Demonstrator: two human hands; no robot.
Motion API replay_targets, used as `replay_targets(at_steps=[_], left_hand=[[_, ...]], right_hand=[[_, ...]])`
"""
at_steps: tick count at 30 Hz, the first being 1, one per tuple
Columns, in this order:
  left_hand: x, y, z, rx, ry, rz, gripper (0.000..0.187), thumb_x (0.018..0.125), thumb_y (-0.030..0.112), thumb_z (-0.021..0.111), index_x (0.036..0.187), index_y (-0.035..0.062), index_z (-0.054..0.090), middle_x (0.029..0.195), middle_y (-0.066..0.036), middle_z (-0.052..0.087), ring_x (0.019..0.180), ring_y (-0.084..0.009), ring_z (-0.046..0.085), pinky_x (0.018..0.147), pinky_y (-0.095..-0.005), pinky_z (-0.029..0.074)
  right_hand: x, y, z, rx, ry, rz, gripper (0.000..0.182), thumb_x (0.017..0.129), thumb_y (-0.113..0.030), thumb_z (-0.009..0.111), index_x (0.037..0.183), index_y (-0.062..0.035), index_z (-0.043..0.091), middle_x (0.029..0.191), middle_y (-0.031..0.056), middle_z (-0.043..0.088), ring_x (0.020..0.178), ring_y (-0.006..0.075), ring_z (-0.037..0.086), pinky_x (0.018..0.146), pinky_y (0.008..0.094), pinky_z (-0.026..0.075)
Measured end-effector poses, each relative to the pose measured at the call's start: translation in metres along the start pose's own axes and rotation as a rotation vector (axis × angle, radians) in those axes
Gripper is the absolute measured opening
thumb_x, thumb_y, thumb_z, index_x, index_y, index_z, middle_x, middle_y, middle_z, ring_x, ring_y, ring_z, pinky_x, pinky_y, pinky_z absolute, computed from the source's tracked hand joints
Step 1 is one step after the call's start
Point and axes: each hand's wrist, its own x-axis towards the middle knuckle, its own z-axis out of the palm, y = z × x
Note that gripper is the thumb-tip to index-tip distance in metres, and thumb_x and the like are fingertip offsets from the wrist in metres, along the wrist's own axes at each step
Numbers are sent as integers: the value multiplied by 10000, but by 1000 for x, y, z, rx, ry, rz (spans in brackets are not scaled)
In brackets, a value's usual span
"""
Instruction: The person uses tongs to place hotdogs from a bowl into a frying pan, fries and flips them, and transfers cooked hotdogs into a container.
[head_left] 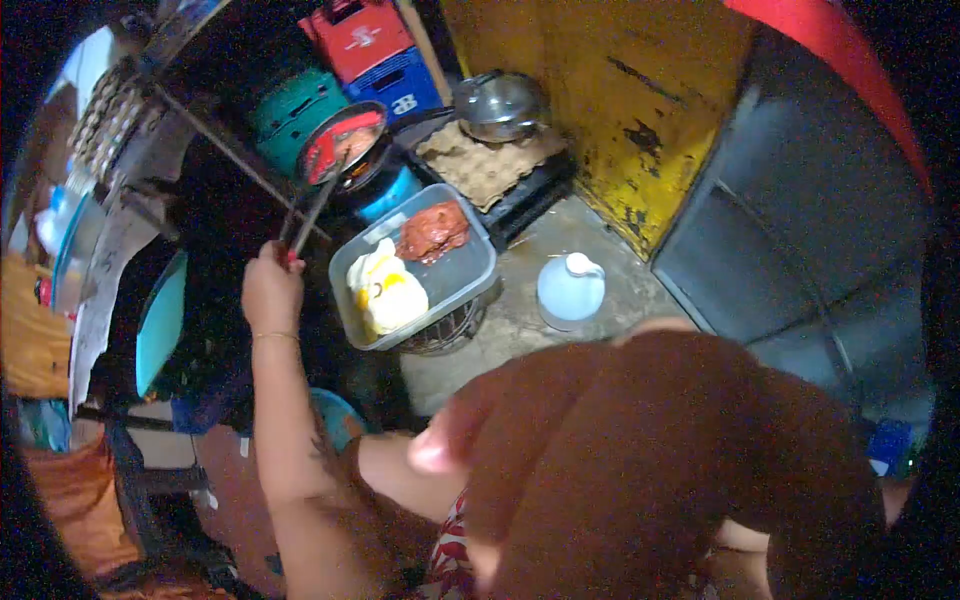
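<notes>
My left hand [272,290] is stretched out to the left and closed around a long thin handle [310,215] that runs up to a dark frying pan [345,145] with something red in it. The pan sits on a blue gas burner [390,190]. My right hand [650,470] is very close to the camera with the fingers curled in and the back facing me. I see nothing in it. Between the hands, a grey tray [460,270] holds a red-brown lump and a pale yellow-white mass.
A lidded steel pot [497,105] rests on an egg carton [485,160]. A white jug [570,290] stands on the concrete floor. Red, blue and green crates [360,40] are stacked behind the pan. On the right are a yellow wall [620,90] and a grey panel [810,230].
</notes>
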Motion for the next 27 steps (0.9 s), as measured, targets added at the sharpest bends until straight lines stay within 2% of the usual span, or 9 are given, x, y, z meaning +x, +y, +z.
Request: replay_targets(at_steps=[9,11,14,15,17,20,24,26,27], left_hand=[[50,26,-15,308,77,-4,227,876,214,633,1085,126,632,1054,-155,646,942,-378,655,768,-484,547],[61,20,-10,362,95,-23,209,891,200,603,1087,135,635,1055,-149,643,940,-371,662,759,-484,551],[78,19,-11,571,130,106,186,944,182,489,989,154,667,1009,-103,652,903,-292,682,716,-458,561],[84,20,-10,577,143,89,186,944,182,489,989,154,667,1009,-103,652,903,-292,682,716,-458,561],[101,14,-4,679,199,277,164,924,181,507,932,154,669,1000,-88,654,873,-275,679,706,-438,555],[109,18,-1,691,179,356,158,915,178,509,926,155,665,1009,-73,655,876,-267,675,712,-427,549],[108,25,12,637,107,286,175,928,179,492,956,165,663,1023,-57,654,920,-271,671,744,-439,543],[104,29,22,590,94,245,182,933,182,483,970,168,661,1029,-61,654,926,-274,670,751,-439,543],[103,29,28,546,78,206,190,939,185,474,985,172,658,1034,-65,653,933,-277,670,757,-440,542]], right_hand=[[-16,-6,-23,-8,64,71,692,890,-631,502,1173,-14,634,1081,132,611,981,198,579,864,333,441],[-29,5,-32,-28,86,183,713,895,-649,486,1191,-16,631,1085,124,612,980,184,577,858,321,439],[-64,56,-51,-18,131,453,746,903,-675,463,1219,-19,627,1090,113,614,979,163,573,847,304,435],[-83,90,-59,5,124,489,727,885,-662,502,1193,-20,649,1004,81,622,964,192,572,912,321,423],[-120,144,-66,143,284,603,660,963,-605,454,1238,-28,619,986,40,608,962,142,539,888,297,410],[-142,172,-77,173,303,752,678,976,-619,425,1261,-28,597,1000,18,600,952,106,517,863,278,409],[-136,172,-90,57,216,945,607,985,-560,473,1271,-36,583,1015,16,601,957,112,525,870,265,410],[-133,172,-88,69,223,887,344,1000,-391,541,1130,-85,626,934,9,610,886,130,552,812,272,455],[-135,176,-88,69,223,885,344,1000,-391,541,1130,-85,626,934,9,610,886,130,552,812,272,455]])
